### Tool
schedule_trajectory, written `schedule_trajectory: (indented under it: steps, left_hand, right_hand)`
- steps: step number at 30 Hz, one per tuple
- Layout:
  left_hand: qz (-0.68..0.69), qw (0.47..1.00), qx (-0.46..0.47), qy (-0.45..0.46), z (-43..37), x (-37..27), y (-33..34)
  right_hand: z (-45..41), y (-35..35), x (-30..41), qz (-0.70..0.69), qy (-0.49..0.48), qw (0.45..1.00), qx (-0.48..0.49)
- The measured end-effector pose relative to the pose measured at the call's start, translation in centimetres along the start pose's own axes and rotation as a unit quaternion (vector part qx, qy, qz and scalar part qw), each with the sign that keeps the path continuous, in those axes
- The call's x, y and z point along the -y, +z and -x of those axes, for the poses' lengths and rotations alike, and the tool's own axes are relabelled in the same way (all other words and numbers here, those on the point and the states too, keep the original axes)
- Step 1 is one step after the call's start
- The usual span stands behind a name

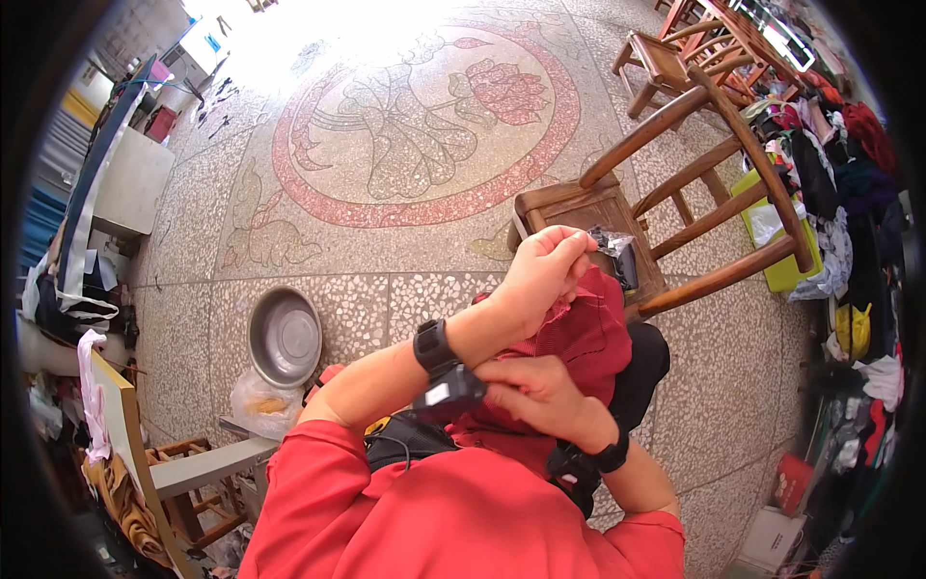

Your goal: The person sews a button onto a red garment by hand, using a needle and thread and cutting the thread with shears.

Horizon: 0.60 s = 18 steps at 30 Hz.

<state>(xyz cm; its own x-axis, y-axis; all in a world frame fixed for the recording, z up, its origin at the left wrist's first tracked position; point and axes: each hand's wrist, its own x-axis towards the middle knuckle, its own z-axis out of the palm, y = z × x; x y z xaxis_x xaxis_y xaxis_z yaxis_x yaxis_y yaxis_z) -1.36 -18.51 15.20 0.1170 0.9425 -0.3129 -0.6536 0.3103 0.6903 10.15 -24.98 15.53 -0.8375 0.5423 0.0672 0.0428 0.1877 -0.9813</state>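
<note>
Dark red ribbed fabric [589, 318] lies bunched across my lap. Above its upper edge is my left hand [551, 269], thumb and fingertips pinched together; whether something thin is between them cannot be made out. My right hand [539, 394] rests lower on the fabric, its fingers bent beside the black device strapped on my left wrist [450, 394]. What those fingers grip is hidden. Just past my left fingertips, a clear plastic wrapper [613, 242] and a dark item lie on the seat of a wooden chair [579, 206].
A metal basin [286, 336] stands on the terrazzo floor at left, next to a plastic bag [264, 405] with yellowish contents. A grey bench [210, 467] is close by my left side. Piled clothes [810, 166] and a green bin [770, 231] stand beyond the chair at right.
</note>
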Motion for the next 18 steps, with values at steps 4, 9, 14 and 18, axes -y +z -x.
schedule_trajectory:
  steps: [4, 9, 14, 18]
  left_hand:
    - [-0.068, 0.996, -0.025, 0.058, -0.2, 0.1, -0.9]
    - [-0.074, 0.988, -0.055, 0.127, -1.3, 0.1, -1.7]
    - [-0.154, 0.967, -0.067, 0.193, -1.7, 0.9, -1.6]
    - [-0.135, 0.974, -0.063, 0.168, -1.7, 0.8, -0.9]
  right_hand:
    - [0.8, 1.1, -0.6, -0.142, 0.089, 0.986, -0.017]
    - [1.2, 2.4, -0.7, -0.485, 0.157, 0.86, -0.038]
    - [0.3, 2.7, -0.4, -0.481, 0.213, 0.85, -0.04]
    - [0.7, 3.9, -0.5, -0.425, 0.206, 0.876, -0.095]
